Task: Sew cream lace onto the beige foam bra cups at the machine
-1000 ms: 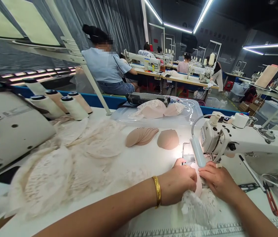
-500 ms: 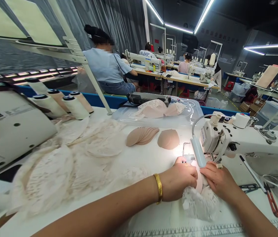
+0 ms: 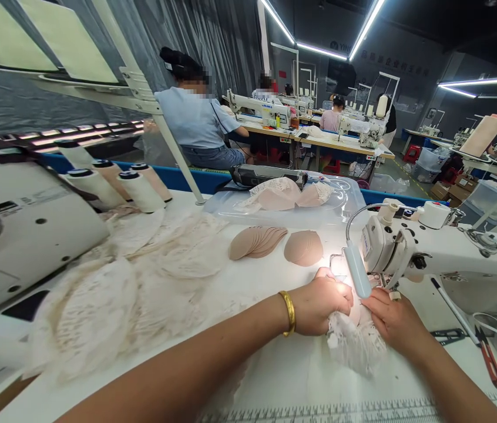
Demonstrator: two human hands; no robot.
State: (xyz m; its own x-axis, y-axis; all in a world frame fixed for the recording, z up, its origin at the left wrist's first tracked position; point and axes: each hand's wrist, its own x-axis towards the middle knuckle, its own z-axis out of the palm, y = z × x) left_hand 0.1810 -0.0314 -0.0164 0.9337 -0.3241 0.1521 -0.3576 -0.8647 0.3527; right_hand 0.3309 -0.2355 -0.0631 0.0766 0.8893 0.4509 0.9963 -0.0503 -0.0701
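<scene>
My left hand (image 3: 321, 305) and my right hand (image 3: 392, 320) both grip a white lace piece (image 3: 354, 346) with a pink cup inside, held at the needle of the white sewing machine (image 3: 433, 249). The machine's small lamp (image 3: 356, 273) shines on my left knuckles. A gold bangle (image 3: 289, 312) circles my left wrist. The fingers of both hands are closed and pressed on the fabric. The needle itself is hidden behind the lamp and my hands.
Beige foam cups (image 3: 275, 244) lie beyond my hands, lace pieces (image 3: 143, 282) pile at the left, thread cones (image 3: 120, 185) stand behind. A clear tray (image 3: 341, 205) holds finished cups. Red snips (image 3: 490, 361) lie at the right. Other people sew at far tables.
Both hands have slid the lace piece a little away from me, toward the needle. The lace now bunches closer to my hands.
</scene>
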